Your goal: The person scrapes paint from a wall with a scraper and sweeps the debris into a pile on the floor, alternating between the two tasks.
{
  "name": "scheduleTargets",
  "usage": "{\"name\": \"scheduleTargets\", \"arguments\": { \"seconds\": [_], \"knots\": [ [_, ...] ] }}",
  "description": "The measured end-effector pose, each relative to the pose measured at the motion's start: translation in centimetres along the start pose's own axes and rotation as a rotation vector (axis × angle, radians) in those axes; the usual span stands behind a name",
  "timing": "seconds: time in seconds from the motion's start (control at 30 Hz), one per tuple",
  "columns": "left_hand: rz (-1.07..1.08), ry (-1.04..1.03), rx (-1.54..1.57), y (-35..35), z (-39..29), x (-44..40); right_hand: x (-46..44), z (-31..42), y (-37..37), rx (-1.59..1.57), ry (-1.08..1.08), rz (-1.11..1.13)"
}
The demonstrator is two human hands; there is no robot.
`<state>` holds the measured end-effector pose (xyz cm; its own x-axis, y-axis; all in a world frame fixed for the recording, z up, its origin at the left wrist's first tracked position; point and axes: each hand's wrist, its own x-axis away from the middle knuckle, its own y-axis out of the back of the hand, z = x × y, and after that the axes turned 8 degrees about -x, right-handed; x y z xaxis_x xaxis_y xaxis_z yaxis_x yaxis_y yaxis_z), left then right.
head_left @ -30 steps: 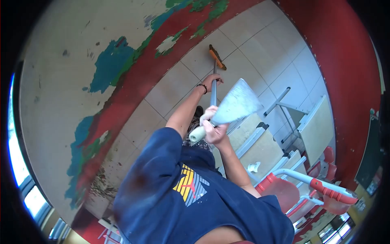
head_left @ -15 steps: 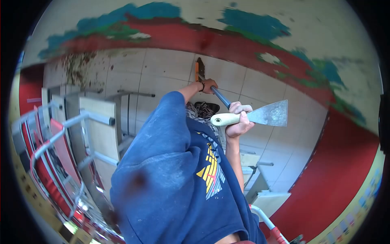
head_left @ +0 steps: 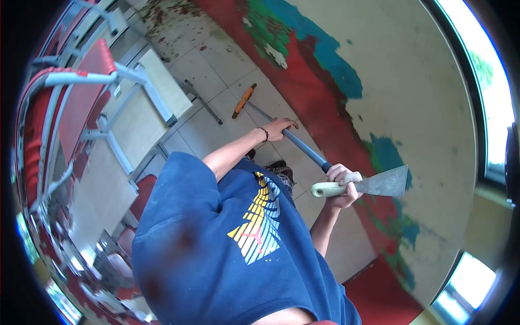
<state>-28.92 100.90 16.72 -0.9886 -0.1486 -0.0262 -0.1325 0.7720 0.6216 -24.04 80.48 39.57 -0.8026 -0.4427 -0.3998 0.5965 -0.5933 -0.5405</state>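
Note:
My left hand point(head_left: 278, 129), with a dark bracelet at the wrist, is closed around the grey-blue handle of a broom point(head_left: 304, 148). Its narrow orange head point(head_left: 244, 101) rests on the tiled floor. Up at the handle's top end, my right hand point(head_left: 343, 187) grips both the pole and a putty knife point(head_left: 384, 182). The knife's pale handle points left and its wide metal blade points right, towards the wall. The fingers partly cover the pole's end and the knife's handle.
Along the right runs a wall point(head_left: 428, 135) with peeling teal, green and red paint. Paint flakes point(head_left: 168, 19) litter the floor at the top. Stacked desks and chairs point(head_left: 116, 114) crowd the left. Bright windows point(head_left: 495, 81) show at the right.
The view has turned, so the wall now lies on the right. The broom head is farther left in the picture and seen lengthwise. Both hands keep their holds.

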Motion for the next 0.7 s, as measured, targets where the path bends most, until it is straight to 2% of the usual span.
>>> {"name": "scheduleTargets", "arguments": {
  "seconds": [0.07, 0.13, 0.2, 0.27, 0.4, 0.47, 0.5, 0.53, 0.57, 0.6, 0.7],
  "knots": [
    [-0.144, 0.068, 0.031, 1.7, -0.1, 0.5, -3.6, -0.7, -1.9, -0.054, -0.094, 0.206],
    [-0.255, 0.113, 0.066, 2.5, 0.0, 0.7, -6.5, -2.2, -3.1, -0.287, -0.228, 0.27],
    [-0.295, 0.187, 0.093, 3.7, -0.7, 0.6, -9.8, -3.4, -3.5, -0.282, -0.3, 0.456],
    [-0.502, 0.202, 0.215, 2.7, -0.7, 0.3, -14.1, -4.8, -3.5, -0.458, -0.452, 0.623],
    [-0.55, 0.589, 0.142, 2.0, -1.7, 0.4, -20.8, -9.9, -3.7, -0.622, -0.638, 0.865],
    [-0.62, 0.67, 0.176, 1.4, -2.2, 1.7, -22.2, -11.7, -4.1, -0.445, -0.721, 0.883],
    [-0.65, 0.754, 0.119, 0.9, -2.2, 2.7, -22.2, -12.8, -3.6, -0.438, -0.86, 0.838],
    [-0.685, 0.84, 0.062, 0.4, -2.1, 3.6, -21.7, -14.0, -3.5, -0.438, -0.906, 0.833],
    [-0.722, 0.87, 0.061, -0.2, -1.9, 4.8, -20.8, -14.9, -3.6, -0.454, -0.922, 0.82],
    [-0.668, 0.933, -0.014, -0.4, -1.7, 6.1, -19.5, -15.6, -3.9, -0.47, -0.943, 0.804],
    [-0.616, 1.06, -0.115, 0.2, -0.3, 9.2, -15.8, -17.2, -3.2, -0.453, -0.84, 0.732]
  ]
}}
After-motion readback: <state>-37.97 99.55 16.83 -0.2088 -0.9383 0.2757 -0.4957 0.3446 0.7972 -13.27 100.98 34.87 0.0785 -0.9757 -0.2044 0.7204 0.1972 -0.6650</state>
